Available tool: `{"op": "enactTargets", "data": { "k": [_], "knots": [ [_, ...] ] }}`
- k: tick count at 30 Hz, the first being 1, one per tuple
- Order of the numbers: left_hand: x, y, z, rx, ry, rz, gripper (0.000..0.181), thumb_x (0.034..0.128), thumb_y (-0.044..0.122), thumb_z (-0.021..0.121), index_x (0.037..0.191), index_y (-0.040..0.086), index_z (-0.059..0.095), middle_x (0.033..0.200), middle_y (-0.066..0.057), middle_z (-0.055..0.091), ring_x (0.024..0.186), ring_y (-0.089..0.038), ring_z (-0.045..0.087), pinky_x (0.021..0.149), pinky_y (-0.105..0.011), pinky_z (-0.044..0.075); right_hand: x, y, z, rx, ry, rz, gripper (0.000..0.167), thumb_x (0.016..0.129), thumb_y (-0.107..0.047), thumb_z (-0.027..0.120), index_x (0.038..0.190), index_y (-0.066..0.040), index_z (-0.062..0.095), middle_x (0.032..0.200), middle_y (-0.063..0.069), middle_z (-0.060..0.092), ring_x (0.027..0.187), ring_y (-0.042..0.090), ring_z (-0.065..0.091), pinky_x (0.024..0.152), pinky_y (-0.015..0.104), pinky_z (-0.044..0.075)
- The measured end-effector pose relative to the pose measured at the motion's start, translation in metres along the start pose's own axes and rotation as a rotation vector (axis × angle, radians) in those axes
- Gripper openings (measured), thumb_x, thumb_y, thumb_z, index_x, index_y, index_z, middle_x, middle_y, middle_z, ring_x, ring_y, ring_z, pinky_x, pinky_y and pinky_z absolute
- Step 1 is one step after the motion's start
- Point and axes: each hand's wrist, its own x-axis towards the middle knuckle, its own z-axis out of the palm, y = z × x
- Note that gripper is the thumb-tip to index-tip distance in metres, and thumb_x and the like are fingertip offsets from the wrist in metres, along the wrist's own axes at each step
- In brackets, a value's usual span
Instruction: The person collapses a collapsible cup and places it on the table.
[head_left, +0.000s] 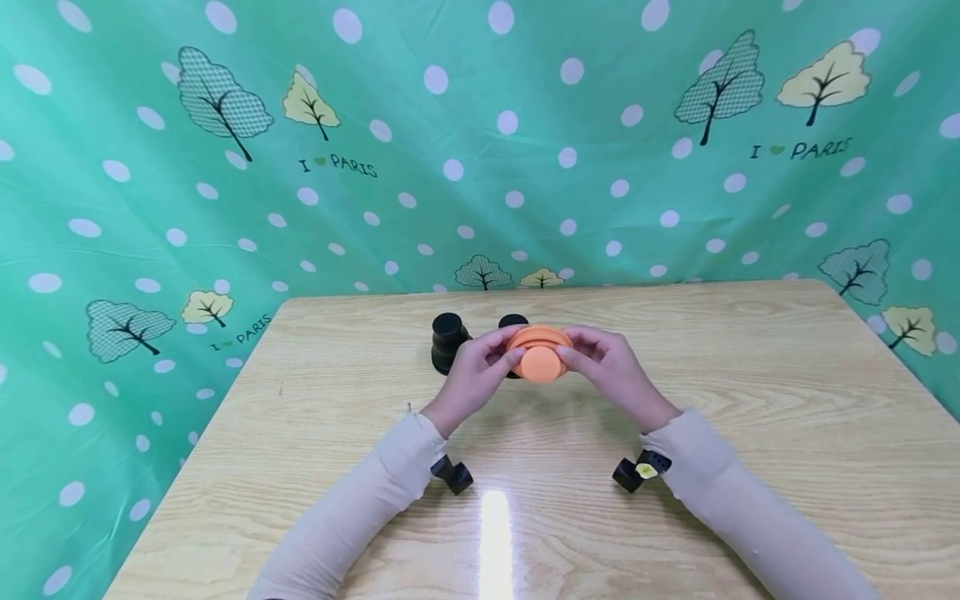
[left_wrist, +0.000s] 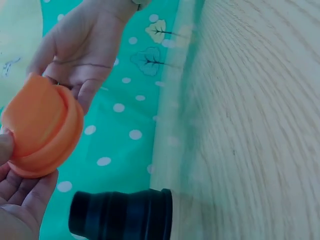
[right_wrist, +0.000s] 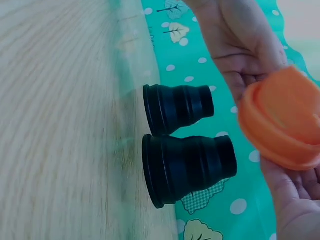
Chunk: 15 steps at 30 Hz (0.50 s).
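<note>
An orange collapsible cup [head_left: 540,364], mostly folded flat into rings, is held in the air between both hands. My left hand [head_left: 478,367] pinches its left side with thumb and fingers. On the opposite side my right hand [head_left: 611,373] pinches the rim, thumb on the near face. In the left wrist view the cup [left_wrist: 40,120] looks tilted, with its rings stacked unevenly. Two black stepped cups stand upside down on the table behind: one black cup [head_left: 447,342] to the left, the other black cup [head_left: 513,320] partly hidden by the left hand and the orange cup.
The light wood table [head_left: 750,375] runs back to a green dotted curtain [head_left: 540,192]. A black wrist camera [head_left: 453,477] hangs below the left sleeve, and another camera [head_left: 628,475] below the right one. Bright glare [head_left: 496,542] lies on the near tabletop.
</note>
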Motion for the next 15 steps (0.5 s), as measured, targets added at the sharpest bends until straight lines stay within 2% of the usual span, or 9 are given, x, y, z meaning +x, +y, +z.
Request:
{"op": "enactTargets", "data": {
  "k": [7, 10, 15],
  "knots": [
    [0.0006, -0.0053, -0.0011, 0.022, -0.020, -0.083, 0.038, 0.0904, 0.011, 0.063, 0.127, 0.003, 0.059, 0.116, -0.015, 0.065, 0.100, -0.022, 0.065, 0.080, -0.025, 0.054, 0.0023, 0.0000, -0.0003, -0.054, -0.108, 0.046, 0.030, 0.091, -0.018, 0.065, 0.115, -0.001, 0.062, 0.110, 0.013, 0.063, 0.094, 0.017, 0.062, 0.080, 0.029, 0.054],
    [0.0006, -0.0058, 0.0002, 0.079, -0.055, -0.081, 0.039, 0.0891, 0.012, 0.064, 0.127, 0.004, 0.059, 0.120, -0.013, 0.064, 0.103, -0.020, 0.064, 0.080, -0.023, 0.054, 0.0016, -0.0010, 0.0011, -0.059, -0.137, 0.063, 0.033, 0.089, -0.017, 0.068, 0.116, -0.001, 0.062, 0.113, 0.014, 0.062, 0.094, 0.017, 0.063, 0.078, 0.028, 0.055],
    [-0.0003, -0.0069, 0.0027, 0.200, -0.082, -0.037, 0.039, 0.0875, 0.013, 0.066, 0.124, 0.002, 0.061, 0.118, -0.011, 0.065, 0.101, -0.017, 0.065, 0.076, -0.020, 0.054, 0.0004, -0.0014, 0.0030, -0.083, -0.189, 0.079, 0.039, 0.085, -0.015, 0.071, 0.119, 0.002, 0.060, 0.112, 0.016, 0.064, 0.090, 0.017, 0.066, 0.075, 0.027, 0.056]
  ]
}}
